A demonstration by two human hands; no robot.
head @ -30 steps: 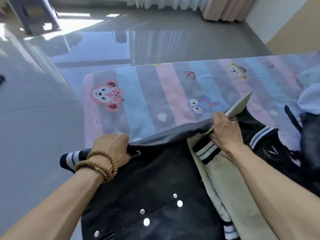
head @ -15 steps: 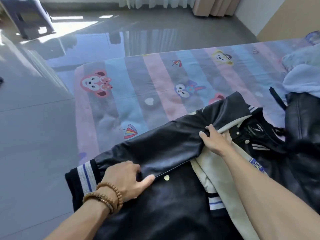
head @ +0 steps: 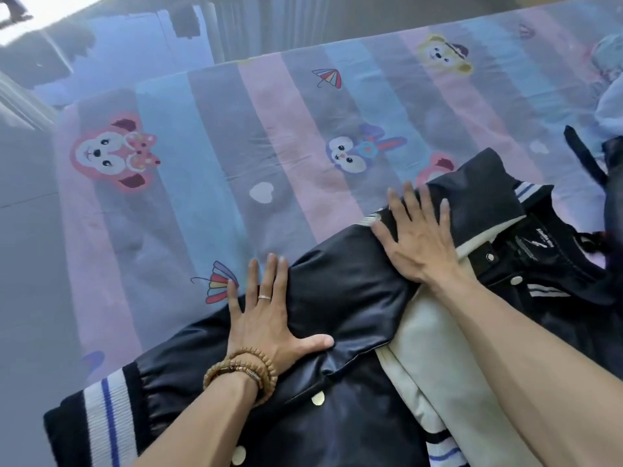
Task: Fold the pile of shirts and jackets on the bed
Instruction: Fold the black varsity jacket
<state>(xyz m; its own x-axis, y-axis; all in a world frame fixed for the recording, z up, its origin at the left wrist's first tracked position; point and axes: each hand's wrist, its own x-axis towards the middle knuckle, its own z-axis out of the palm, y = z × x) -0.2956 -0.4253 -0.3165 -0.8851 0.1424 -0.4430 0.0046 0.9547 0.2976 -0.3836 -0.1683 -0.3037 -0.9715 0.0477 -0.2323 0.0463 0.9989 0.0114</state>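
Observation:
A black varsity jacket (head: 340,298) with cream sleeves, white snap buttons and striped ribbed hem lies on the bed (head: 209,183), one side folded over its front. My left hand (head: 269,318), with a ring and a bead bracelet, presses flat on the folded edge, fingers spread. Further right on the same fold, near the collar, my right hand (head: 418,237) lies flat too. A cream sleeve (head: 428,365) shows between my forearms.
The bed sheet has pastel stripes with cartoon animals and umbrellas. More dark clothing (head: 610,197) and a pale garment (head: 610,106) lie at the right edge. Shiny grey floor (head: 30,264) runs along the left and far side of the bed.
Both hands have let go of the jacket edge they were gripping and now lie flat on the fold. The folded side has settled down onto the jacket.

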